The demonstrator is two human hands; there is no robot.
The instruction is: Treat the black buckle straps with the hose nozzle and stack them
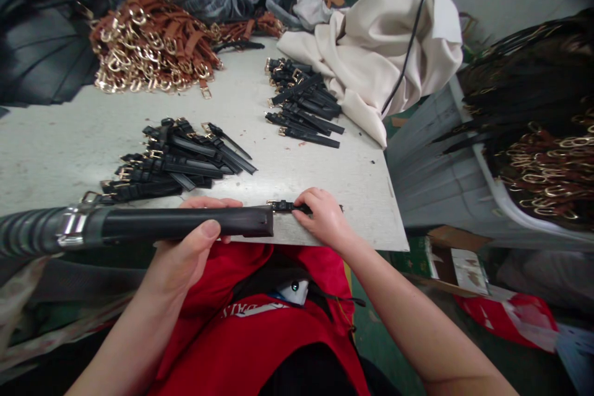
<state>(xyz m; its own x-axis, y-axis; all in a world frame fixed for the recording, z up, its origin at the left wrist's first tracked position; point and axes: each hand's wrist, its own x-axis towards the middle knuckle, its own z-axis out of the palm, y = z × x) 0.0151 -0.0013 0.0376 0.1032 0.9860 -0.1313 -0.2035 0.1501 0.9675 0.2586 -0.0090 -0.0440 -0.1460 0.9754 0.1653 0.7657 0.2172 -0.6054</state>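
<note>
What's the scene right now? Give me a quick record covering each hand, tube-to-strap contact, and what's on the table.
Left hand: gripping black tube
Right hand: pinching small black strap with gold-toned buckle
Tube-buckle contact: cannot tell
Table, nearer left: black strap pile
Table, farther right: second black pile
Far left: brown straps, gold-toned clasps
Far right: cream material

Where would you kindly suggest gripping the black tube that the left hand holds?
Likely around mid-length on the black tube, from the near side: it is smooth and straight there, clear of the metal clamp and ribbed hose at its left.
</note>
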